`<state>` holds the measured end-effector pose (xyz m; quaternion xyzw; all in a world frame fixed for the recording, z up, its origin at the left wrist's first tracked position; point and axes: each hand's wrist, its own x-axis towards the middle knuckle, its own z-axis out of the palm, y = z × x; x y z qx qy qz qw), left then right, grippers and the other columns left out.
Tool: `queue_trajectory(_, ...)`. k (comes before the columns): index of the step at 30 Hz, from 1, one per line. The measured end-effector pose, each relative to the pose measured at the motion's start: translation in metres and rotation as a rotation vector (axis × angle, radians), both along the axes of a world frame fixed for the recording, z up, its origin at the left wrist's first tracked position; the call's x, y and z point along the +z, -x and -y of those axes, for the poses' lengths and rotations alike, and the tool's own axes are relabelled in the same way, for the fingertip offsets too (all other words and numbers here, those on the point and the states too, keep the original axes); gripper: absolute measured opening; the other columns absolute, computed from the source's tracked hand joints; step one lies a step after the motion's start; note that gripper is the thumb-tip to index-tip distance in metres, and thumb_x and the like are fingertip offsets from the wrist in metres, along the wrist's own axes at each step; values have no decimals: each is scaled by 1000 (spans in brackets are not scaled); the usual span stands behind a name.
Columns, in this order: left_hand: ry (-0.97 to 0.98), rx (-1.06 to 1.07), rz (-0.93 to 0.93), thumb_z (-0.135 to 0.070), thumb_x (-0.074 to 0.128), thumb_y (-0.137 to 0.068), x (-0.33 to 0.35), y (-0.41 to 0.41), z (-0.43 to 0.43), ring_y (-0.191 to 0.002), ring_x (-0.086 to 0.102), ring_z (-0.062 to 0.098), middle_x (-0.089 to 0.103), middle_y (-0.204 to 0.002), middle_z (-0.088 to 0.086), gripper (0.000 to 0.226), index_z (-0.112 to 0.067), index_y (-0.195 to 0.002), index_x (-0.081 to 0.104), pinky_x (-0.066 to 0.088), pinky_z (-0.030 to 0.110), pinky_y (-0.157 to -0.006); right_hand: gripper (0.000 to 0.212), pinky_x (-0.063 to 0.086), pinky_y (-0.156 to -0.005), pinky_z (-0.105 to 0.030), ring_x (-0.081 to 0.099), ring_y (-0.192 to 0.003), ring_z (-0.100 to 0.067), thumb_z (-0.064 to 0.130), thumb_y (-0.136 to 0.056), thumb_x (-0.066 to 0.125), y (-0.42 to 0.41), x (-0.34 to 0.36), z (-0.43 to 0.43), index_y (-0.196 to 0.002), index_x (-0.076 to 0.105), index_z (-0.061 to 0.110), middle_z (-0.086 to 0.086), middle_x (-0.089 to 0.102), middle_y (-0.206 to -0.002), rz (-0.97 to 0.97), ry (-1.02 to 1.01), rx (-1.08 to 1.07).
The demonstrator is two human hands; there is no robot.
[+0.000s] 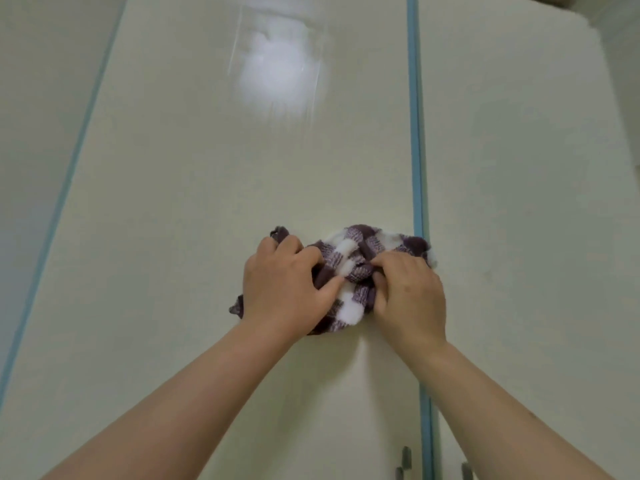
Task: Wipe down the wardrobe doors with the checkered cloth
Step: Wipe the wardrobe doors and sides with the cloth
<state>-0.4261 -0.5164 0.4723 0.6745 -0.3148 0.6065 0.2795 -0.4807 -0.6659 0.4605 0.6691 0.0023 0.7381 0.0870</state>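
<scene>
Cloth (349, 268), purple-and-white checks, is bunched up against the cream door (207, 202), just left of the blue strip (417, 168), with its right edge touching that strip. Left hand (280, 282) is on the side away from the strip, fingers curled into the folds, thumb pressing in. Right hand (412, 296), nearest the strip, has its fingers clenched round a fold. Bright glare (277, 74) sits high up, left of the strip, and handles (404, 460) flank its bottom end.

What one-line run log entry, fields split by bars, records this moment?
phase: wiping | left hand: grips checkered cloth | right hand: grips same cloth | cloth against: wardrobe door, beside blue strip
</scene>
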Motion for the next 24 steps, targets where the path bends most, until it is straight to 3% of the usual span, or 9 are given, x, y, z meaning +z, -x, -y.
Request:
queue_trajectory(2, 16, -70, -55, -58, 55, -76, -2, 9, 3, -87, 40, 18, 48, -83, -9, 36, -25, -82, 66, 32, 29, -72, 20, 39, -53, -28, 58, -59, -28, 16, -80, 43, 9, -3, 3, -81, 62, 11, -3, 63, -71, -38, -77, 54)
queue_trajectory(5, 95, -280, -88, -59, 51, -78, 0, 27, 3, -85, 41, 14, 48, -76, -13, 34, -28, -74, 64, 28, 25, -70, 14, 37, -53, -29, 56, -65, -26, 4, -88, 47, 25, -11, 9, -91, 60, 9, -1, 61, -78, -45, -261, 179)
queue_trajectory(7, 121, -425, -138, -50, 53, -82, 5, 37, 4, -85, 47, 15, 52, -75, -12, 25, -28, -72, 60, 30, 26, -69, 15, 39, -57, -32, 54, -70, -22, 1, -90, 47, 36, -16, 11, -94, 56, 12, 3, 58, -79, -49, -332, 299)
queue_trajectory(9, 149, -538, -211, -35, 62, -83, 12, 46, 6, -83, 53, 13, 58, -79, -11, 7, -29, -83, 59, 37, 25, -69, 20, 43, -61, -35, 55, -69, -19, 1, -89, 47, 48, -22, 15, -89, 53, 19, 6, 58, -76, -60, -356, 431)
queue_trajectory(12, 108, -653, -311, -19, 67, -81, 23, 57, 13, -78, 55, 7, 56, -78, -13, 28, -27, -107, 61, 39, 15, -66, 21, 43, -59, -35, 53, -60, -23, 4, -78, 55, 62, -31, 19, -79, 56, 25, -4, 60, -65, -248, -436, 670)
queue_trajectory(14, 56, -665, -315, -15, 67, -80, 31, 65, 19, -81, 60, 11, 60, -78, -13, 22, -26, -99, 68, 45, 19, -76, 23, 41, -56, -29, 49, -58, -17, 12, -64, 53, 70, -34, 22, -82, 60, 23, -5, 56, -61, -460, -519, 852)
queue_trajectory(17, -10, -691, -327, -12, 66, -81, 34, 79, 31, -82, 62, 15, 64, -78, -11, 21, -33, -78, 65, 50, 29, -81, 41, 45, -62, -23, 57, -72, -7, 19, -58, 54, 83, -33, 38, -98, 62, 23, 7, 62, -80, -652, -596, 1034)
queue_trajectory(21, -46, -697, -277, -11, 64, -82, 33, 97, 45, -82, 61, 15, 64, -80, -11, 26, -35, -74, 60, 48, 27, -79, 59, 48, -87, -39, 59, -108, -14, 42, -61, 64, 92, -27, 57, -119, 58, 33, 1, 62, -117, -737, -660, 1220)
queue_trajectory(24, -17, -682, -240, -12, 64, -82, 36, 115, 62, -84, 61, 16, 66, -83, -7, 27, -37, -74, 58, 49, 31, -81, 45, 45, -88, -41, 62, -102, -24, 29, -70, 65, 104, -24, 71, -115, 63, 20, -11, 65, -115, -848, -705, 1247)
